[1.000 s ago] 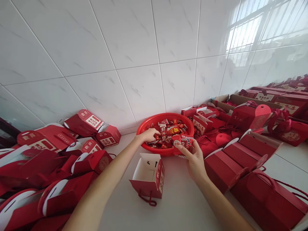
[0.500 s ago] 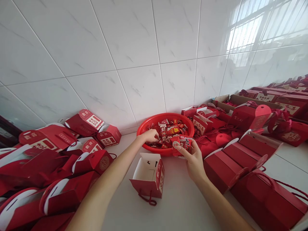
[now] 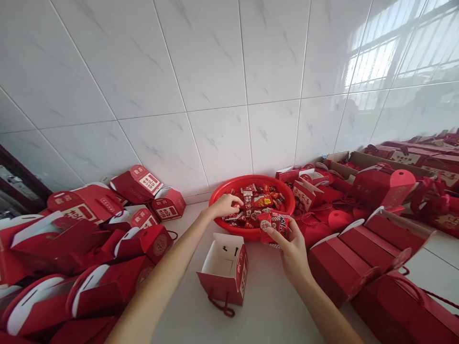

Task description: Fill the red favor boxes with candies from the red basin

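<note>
My left hand (image 3: 226,205) reaches over the left side of a red plastic basket (image 3: 214,199). Its fingers are bent together in a pinch above the wrapped candies (image 3: 264,200); what lies between the fingertips is too small to make out. At the basket's front right, my right hand (image 3: 292,242) is closed on several small red candy packets (image 3: 275,224) with white lettering. Between my forearms a red gift box (image 3: 225,289) stands with its top open, showing a white inside. A dark red rope handle (image 3: 224,309) hangs off its near side.
Red boxes (image 3: 114,291) with white-lined flaps crowd the left. More closed red boxes (image 3: 344,267) stand on the right, and a brown carton (image 3: 387,160) is behind them. A white tiled wall (image 3: 215,71) rises beyond the basket.
My left hand has lifted slightly off the candies, its fingertips now showing more. My right hand keeps the packets by the basket's rim. The whole view has shifted a little.
</note>
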`<state>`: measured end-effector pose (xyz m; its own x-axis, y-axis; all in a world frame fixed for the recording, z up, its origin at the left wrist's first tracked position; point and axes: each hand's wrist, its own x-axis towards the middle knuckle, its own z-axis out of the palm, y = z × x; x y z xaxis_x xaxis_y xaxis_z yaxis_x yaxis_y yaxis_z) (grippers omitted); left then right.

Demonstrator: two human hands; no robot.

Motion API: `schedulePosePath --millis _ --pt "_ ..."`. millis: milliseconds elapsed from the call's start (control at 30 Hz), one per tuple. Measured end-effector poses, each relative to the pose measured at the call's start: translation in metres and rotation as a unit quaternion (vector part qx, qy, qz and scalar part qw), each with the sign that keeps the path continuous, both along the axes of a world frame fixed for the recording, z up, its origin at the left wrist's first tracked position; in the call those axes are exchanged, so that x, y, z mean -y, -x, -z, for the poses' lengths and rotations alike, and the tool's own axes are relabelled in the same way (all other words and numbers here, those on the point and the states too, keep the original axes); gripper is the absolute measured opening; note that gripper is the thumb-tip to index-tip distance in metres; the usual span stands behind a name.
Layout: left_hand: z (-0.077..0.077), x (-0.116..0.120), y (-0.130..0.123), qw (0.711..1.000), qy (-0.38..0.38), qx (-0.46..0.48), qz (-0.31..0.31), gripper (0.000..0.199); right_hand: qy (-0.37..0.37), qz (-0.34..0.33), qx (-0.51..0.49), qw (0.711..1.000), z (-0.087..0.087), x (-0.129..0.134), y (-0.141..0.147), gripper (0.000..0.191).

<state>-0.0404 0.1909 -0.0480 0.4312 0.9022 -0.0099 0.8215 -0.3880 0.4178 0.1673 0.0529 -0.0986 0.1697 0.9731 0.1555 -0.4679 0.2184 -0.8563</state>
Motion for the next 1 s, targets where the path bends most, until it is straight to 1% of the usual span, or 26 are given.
schedulePosePath --millis 100,167,233,300,400,533,600,667,733,767,867,933,1000 --pt "-0.008 0.018 0.005 0.998 -0.005 0.063 -0.003 0.039 0.0 -0.004 -0.004 1.0 0.0 0.001 0.001 0.04" --pt "-0.013 0.033 0.007 0.992 0.004 0.123 0.006 0.042 0.0 -0.006 -0.008 1.0 0.0 0.001 0.002 0.041" --pt "-0.019 0.051 0.008 0.978 0.025 0.208 0.019 0.045 0.0 -0.006 -0.007 1.0 -0.001 0.001 0.002 0.041" --pt "-0.026 0.07 0.009 0.963 0.034 0.268 0.027 0.048 0.001 -0.004 -0.003 1.0 -0.001 0.001 0.002 0.042" --pt "-0.035 0.097 0.012 0.956 0.031 0.289 0.034 0.048 0.006 -0.005 -0.003 1.0 -0.001 0.003 0.003 0.043" --pt "-0.045 0.127 0.018 0.957 0.064 0.282 0.036 0.052 0.006 -0.006 0.0 1.0 -0.003 0.006 0.004 0.042" --pt "-0.051 0.138 0.021 0.967 0.068 0.243 0.026 0.048 0.002 -0.01 0.007 1.0 -0.003 0.008 0.005 0.042" --pt "-0.055 0.146 0.022 0.979 0.049 0.194 0.022 0.04 -0.002 -0.011 0.015 1.0 -0.003 0.009 0.006 0.041" --pt "-0.058 0.151 0.023 0.987 0.043 0.154 0.034 0.032 -0.006 -0.01 0.021 1.0 -0.002 0.009 0.007 0.039" --pt "-0.059 0.153 0.023 0.988 0.05 0.14 0.043 0.032 -0.006 -0.011 0.023 1.0 -0.001 0.009 0.007 0.039" --pt "-0.058 0.155 0.024 0.988 0.087 0.107 0.075 0.038 -0.005 -0.016 0.029 0.999 0.002 0.009 0.007 0.04" --pt "-0.056 0.155 0.023 0.99 0.07 0.099 0.071 0.039 -0.005 -0.022 0.031 0.999 0.003 0.009 0.007 0.04" --pt "-0.053 0.154 0.022 0.992 0.027 0.114 0.049 0.033 -0.007 -0.031 0.031 0.999 0.002 0.011 0.007 0.04"
